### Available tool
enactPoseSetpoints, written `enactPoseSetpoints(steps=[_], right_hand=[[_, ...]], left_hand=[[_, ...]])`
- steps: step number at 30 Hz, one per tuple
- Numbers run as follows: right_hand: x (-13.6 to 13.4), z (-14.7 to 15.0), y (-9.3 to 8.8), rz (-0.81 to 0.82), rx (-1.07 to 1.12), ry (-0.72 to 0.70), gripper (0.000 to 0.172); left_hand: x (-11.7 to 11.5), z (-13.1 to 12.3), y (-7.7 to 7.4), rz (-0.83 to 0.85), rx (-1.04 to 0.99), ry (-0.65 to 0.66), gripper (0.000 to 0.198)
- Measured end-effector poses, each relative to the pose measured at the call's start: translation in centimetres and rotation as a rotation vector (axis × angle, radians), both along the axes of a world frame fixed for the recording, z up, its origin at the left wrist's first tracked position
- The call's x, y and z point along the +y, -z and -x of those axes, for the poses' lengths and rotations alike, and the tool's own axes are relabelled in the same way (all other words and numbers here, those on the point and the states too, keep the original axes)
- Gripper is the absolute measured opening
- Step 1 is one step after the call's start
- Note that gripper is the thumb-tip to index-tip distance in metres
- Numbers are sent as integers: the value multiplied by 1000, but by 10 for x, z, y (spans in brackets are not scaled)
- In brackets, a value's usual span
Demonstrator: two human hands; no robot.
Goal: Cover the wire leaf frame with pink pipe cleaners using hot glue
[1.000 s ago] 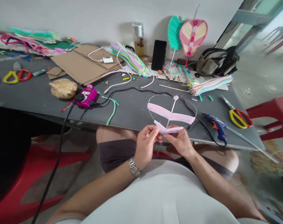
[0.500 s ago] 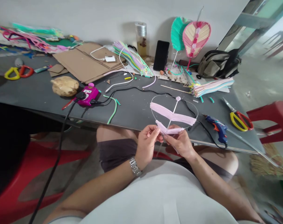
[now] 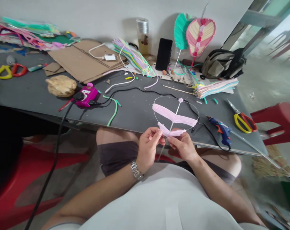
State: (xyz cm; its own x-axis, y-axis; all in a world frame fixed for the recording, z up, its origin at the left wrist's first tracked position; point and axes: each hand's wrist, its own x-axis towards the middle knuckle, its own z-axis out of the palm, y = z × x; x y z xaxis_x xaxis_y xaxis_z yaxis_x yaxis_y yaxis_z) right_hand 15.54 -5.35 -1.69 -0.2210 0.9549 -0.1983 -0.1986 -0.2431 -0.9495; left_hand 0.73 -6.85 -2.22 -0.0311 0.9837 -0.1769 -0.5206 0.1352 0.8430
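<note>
Both hands hold a heart-shaped wire frame (image 3: pixel 175 112) with pink strips (image 3: pixel 174 115), just over the dark table (image 3: pixel 135 111).

The left hand (image 3: pixel 148 148) and right hand (image 3: pixel 183 147) are closed and pinch the lower pink strip between them. The frame stands up in front of the hands. A blue glue gun (image 3: pixel 221 132) lies near the right hand, and yellow-handled scissors (image 3: pixel 242 119) lie farther right.

From my remote station, on the dark tabletop (image 3: pixel 135 111): along the wall, a metal-capped bottle (image 3: pixel 142 36), a black smartphone (image 3: pixel 163 54) and two leaf-shaped ornaments, teal (image 3: pixel 180 30) and pink-and-cream (image 3: pixel 200 35). To the right, an olive backpack (image 3: pixel 221 64), yellow-handled scissors (image 3: pixel 239 123) and a blue hot glue gun (image 3: pixel 221 132) (black cord trailing). To the left, flattened cardboard (image 3: pixel 80 60) and a magenta power socket (image 3: pixel 86 96).
</note>
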Motion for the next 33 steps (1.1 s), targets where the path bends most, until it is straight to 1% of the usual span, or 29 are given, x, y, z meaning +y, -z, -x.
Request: enactPoseSetpoints(steps=[6,10,14,20,27,30,33], right_hand=[[-1,3,4,-9,-13,81,43],[-1,2,5,-56,-17,106,39],[-1,1,6,-66,-18,111,36],[-1,0,6,-40,-13,105,36],[-2,-3,14,1,33,93,32],[-1,-2,14,-4,25,106,34],[-1,1,11,-12,16,153,37]], left_hand=[[0,-1,-6,84,-62,10,33],[0,-1,-11,156,-127,36,32],[1,-1,-13,217,-194,66,33],[3,-2,-14,243,-265,118,30],[9,0,-12,375,-387,203,30],[9,-1,-11,343,-339,178,32],[7,-4,-9,236,-188,84,36]])
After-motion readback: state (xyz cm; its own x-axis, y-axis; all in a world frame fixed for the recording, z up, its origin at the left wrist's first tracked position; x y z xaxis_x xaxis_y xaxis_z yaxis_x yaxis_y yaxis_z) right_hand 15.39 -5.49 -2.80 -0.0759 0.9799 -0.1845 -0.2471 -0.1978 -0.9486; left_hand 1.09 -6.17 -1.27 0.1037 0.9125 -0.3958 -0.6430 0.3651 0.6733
